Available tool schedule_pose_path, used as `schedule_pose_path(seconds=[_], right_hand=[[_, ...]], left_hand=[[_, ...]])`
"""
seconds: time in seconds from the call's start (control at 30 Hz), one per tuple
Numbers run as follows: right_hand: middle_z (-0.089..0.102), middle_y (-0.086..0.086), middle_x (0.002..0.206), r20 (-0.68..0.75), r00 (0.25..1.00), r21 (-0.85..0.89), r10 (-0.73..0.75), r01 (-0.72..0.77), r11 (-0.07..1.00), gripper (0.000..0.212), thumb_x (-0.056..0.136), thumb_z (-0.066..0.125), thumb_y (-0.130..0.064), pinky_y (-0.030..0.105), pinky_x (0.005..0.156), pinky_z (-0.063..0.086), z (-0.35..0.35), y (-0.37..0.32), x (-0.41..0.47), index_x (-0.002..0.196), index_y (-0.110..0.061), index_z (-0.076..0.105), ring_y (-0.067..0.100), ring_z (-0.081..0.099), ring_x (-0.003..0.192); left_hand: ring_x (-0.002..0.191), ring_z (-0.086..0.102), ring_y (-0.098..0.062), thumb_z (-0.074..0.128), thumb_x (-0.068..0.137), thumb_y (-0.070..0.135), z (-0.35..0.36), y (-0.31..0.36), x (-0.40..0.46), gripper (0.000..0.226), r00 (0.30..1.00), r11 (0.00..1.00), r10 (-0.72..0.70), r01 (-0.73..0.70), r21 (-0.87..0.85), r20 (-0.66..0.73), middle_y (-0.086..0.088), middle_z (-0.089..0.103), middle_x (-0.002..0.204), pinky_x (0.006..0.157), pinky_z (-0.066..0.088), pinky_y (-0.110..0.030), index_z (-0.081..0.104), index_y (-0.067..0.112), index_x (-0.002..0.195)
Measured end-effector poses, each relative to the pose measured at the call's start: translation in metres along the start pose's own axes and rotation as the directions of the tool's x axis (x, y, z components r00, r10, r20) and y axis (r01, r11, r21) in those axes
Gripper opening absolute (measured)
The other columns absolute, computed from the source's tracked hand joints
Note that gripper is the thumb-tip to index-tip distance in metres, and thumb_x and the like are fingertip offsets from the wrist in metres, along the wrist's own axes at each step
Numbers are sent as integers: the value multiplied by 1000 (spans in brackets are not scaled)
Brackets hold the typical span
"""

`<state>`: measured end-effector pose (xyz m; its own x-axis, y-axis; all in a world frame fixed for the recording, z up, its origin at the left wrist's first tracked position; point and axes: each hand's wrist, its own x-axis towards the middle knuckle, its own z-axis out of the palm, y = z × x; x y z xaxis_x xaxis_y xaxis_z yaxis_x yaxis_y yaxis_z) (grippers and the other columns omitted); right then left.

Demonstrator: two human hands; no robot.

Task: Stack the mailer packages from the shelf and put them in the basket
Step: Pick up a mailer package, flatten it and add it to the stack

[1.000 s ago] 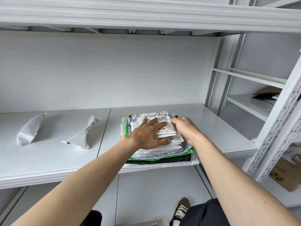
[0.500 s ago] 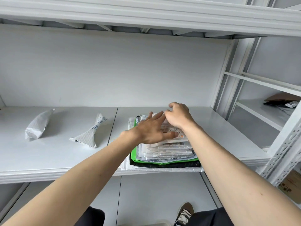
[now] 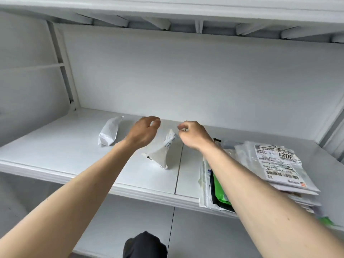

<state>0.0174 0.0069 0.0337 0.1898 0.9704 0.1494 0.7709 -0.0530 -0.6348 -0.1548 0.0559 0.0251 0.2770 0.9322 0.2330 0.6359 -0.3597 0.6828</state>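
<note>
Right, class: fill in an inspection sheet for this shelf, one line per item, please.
Surface: white shelf, seam near the middle.
Job's things: mailer stack at the right, front edge overhanging; printed pouch mid-shelf; white pouch further left.
Clutter: nothing seen.
Hands: left hand and right hand above the printed pouch, fingers loosely curled; contact cannot be told.
Cables: nothing seen.
Surroundings: white back wall, shelf above.

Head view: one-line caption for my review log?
Both hands, left hand and right hand, hover empty over a crumpled white mailer on the white shelf.
</note>
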Motion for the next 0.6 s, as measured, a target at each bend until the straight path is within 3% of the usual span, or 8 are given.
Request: schedule_pose_path(seconds=[0.13,0.23,0.37,0.47,0.6], right_hand=[[47,8,143,96,995,-46,-34,38,998,41,90,51,-20,32,105,41,47,-14,19,131,-17,58,25,49,128],[33,12,147,128,992,-121,12,4,993,49,93,48,-25,38,109,38,76,-13,30,141,-16,45,30,37,136],[14,15,156,144,988,-268,61,-21,963,54,97,41,-29,42,112,27,105,-7,40,145,-7,27,29,3,148],[26,18,150,140,989,-314,43,3,950,50,98,39,-31,41,113,22,124,-2,47,139,-2,32,31,11,146],[37,19,147,186,983,-349,-12,77,934,50,101,31,-29,40,115,21,145,4,58,141,1,35,32,22,141]], left_hand=[[94,56,-19,46,99,28,-20,-47,7,33,989,991,-132,132,-10,-61,-1,58,118,79,37,-22,58,24,129],[82,58,-19,49,97,24,-19,-78,13,30,982,981,-184,182,-65,-35,-5,63,106,74,41,-24,61,23,124],[100,53,-14,49,97,21,-1,-101,14,31,974,958,-224,229,-173,46,3,58,110,87,40,-23,61,22,126],[98,57,-16,51,96,21,17,-109,16,32,965,928,-230,257,-271,127,1,61,120,88,47,-29,59,21,127],[70,65,-20,48,95,12,35,-116,20,40,934,859,-282,348,-377,219,-9,64,111,64,53,-28,47,16,135]])
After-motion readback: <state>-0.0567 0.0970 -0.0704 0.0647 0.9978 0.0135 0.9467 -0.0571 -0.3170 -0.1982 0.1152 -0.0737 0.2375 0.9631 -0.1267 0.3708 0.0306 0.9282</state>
